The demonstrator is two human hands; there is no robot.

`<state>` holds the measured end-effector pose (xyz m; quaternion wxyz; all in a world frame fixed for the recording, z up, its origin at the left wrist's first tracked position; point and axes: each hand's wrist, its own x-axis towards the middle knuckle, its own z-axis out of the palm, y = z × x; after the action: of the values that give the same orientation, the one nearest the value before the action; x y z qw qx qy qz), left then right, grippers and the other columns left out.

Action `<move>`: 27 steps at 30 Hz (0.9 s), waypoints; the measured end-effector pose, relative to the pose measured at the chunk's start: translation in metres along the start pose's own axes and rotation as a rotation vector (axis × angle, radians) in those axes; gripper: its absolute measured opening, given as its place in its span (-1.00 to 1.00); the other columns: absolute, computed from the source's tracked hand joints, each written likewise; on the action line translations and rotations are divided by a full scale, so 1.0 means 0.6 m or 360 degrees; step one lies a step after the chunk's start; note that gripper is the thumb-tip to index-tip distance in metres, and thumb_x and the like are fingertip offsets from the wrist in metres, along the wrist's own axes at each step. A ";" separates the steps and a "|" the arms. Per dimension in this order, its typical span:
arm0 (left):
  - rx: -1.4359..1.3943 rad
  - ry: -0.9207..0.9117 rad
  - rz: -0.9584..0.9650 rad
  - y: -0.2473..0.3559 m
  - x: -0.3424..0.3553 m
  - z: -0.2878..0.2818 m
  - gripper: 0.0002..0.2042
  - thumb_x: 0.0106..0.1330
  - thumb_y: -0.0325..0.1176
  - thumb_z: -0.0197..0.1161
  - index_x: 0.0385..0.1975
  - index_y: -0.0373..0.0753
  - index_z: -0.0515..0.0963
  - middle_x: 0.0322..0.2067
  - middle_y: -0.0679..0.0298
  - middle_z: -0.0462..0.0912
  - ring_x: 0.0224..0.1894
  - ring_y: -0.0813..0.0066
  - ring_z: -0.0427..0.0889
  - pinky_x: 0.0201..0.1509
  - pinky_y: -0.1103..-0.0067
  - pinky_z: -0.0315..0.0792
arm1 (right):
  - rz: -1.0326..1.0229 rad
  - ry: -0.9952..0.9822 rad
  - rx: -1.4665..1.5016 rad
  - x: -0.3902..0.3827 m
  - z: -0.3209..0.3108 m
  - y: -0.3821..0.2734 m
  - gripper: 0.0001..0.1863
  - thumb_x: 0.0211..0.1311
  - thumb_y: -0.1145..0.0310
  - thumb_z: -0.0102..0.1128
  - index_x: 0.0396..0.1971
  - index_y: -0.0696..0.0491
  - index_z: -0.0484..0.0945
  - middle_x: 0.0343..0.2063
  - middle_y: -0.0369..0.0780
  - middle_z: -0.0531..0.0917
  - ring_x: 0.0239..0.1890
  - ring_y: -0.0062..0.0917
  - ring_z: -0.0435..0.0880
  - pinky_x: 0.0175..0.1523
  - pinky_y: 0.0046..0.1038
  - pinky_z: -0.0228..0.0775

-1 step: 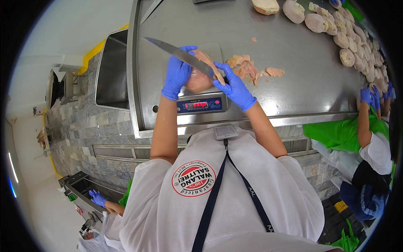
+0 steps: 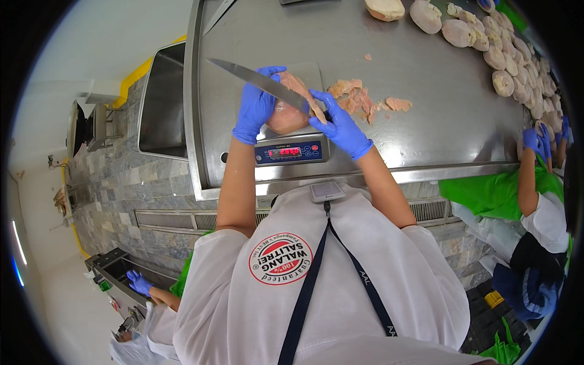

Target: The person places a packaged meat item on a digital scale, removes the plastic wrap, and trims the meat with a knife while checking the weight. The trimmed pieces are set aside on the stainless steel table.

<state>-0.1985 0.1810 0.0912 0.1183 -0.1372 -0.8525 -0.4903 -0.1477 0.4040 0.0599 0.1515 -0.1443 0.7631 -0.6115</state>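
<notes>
Gloved in blue, my left hand (image 2: pixel 256 109) is closed round a piece of raw meat (image 2: pixel 288 118), pale pink and rounded, above a digital scale (image 2: pixel 291 153). My right hand (image 2: pixel 342 129) grips a long knife (image 2: pixel 248 75) by its handle, which is mostly hidden in the fingers. The blade lies across the top of the meat and points to the upper left. A thin strip of meat (image 2: pixel 317 112) sits along the blade close to my right fingers. Loose meat trimmings (image 2: pixel 359 100) lie on the steel table just right of that hand.
Many round meat pieces (image 2: pixel 502 82) crowd the right end of the table (image 2: pixel 426 121). Another blade (image 2: pixel 219 15) rests at the far left. A steel sink (image 2: pixel 165 103) adjoins the left edge. Co-workers' gloved hands (image 2: pixel 530 139) show at the right, another hand (image 2: pixel 140 283) at lower left.
The knife tip has shifted very slightly left and down, and my left hand a touch left. The co-worker's hand at lower left has moved a little up and left.
</notes>
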 end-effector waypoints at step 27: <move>-0.0192 0.0136 -0.0347 -0.002 0.004 -0.002 -0.61 0.48 -0.09 0.04 -0.01 -0.33 0.50 -0.18 0.06 0.64 -0.10 0.25 0.62 0.01 0.45 0.45 | -0.0168 0.0008 0.0010 0.013 0.018 0.012 -0.15 0.35 -0.16 0.02 0.47 -0.01 -0.02 0.10 0.07 0.54 0.20 -0.19 0.52 0.27 -0.34 0.29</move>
<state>-0.2011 0.1796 0.0917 0.0921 -0.0297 -0.8256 -0.5559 -0.1507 0.3928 0.0499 0.1174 -0.1824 0.7530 -0.6213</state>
